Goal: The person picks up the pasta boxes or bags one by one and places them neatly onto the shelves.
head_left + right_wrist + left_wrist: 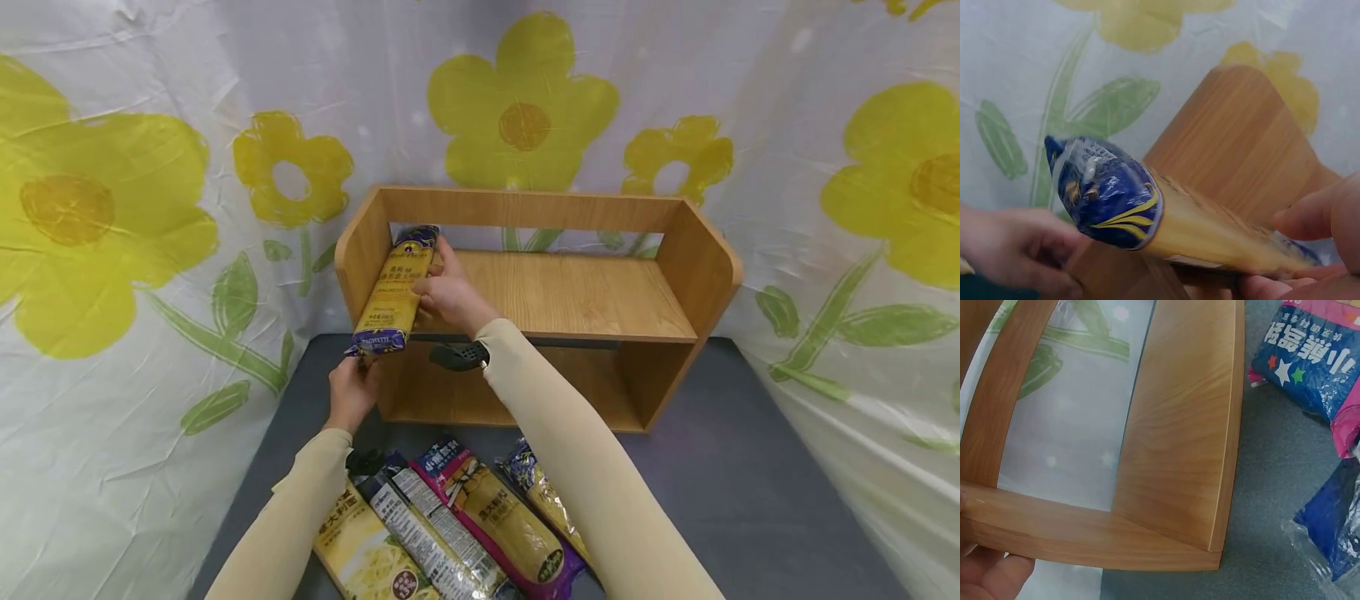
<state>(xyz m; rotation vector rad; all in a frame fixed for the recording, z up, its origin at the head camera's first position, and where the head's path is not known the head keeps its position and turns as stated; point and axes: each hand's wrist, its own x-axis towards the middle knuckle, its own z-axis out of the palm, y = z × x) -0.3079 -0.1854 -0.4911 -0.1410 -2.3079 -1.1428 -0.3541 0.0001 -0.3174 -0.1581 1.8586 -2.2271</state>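
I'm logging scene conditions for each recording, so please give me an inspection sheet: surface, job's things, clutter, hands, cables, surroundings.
Surface: dark grey table, with a two-tier wooden shelf standing on it.
Job's things: spaghetti packet, held tilted at the left end of the shelf's upper tier; contact with the wood unclear. Other pasta packets lie in front of the shelf.
Clutter: nothing seen.
Hands: left hand grips the shelf's left side; right hand holds the spaghetti packet.
Cables: nothing seen.
Surroundings: flower-printed white backdrop behind and beside the table.
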